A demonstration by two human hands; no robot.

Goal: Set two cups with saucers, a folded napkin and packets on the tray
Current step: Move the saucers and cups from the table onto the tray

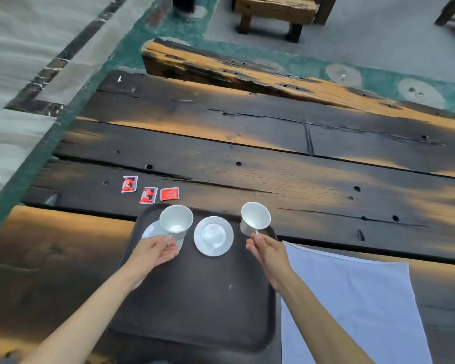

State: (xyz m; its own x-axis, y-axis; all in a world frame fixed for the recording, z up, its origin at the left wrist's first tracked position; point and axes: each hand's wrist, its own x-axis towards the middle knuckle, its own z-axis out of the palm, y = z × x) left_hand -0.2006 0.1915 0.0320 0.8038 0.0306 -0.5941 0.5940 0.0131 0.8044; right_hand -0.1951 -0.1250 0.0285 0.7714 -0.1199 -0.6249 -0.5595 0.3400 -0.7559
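Observation:
A dark brown tray (195,298) lies on the wooden table in front of me. Two white saucers sit at its far end: the left saucer (150,229) is partly hidden, the middle saucer (213,236) is bare. My left hand (155,252) grips the handle of a white cup (176,219) over the left saucer. My right hand (267,252) holds a second white cup (255,216) by its handle above the tray's far right corner. A white napkin (352,306) lies spread flat right of the tray. Three red packets (149,191) lie on the table beyond the tray's left corner.
The table (273,164) is made of dark, weathered planks with gaps and holes. A wooden bench (221,67) runs along its far side, and a stool (273,11) stands farther back. The table's left edge drops to a tiled floor.

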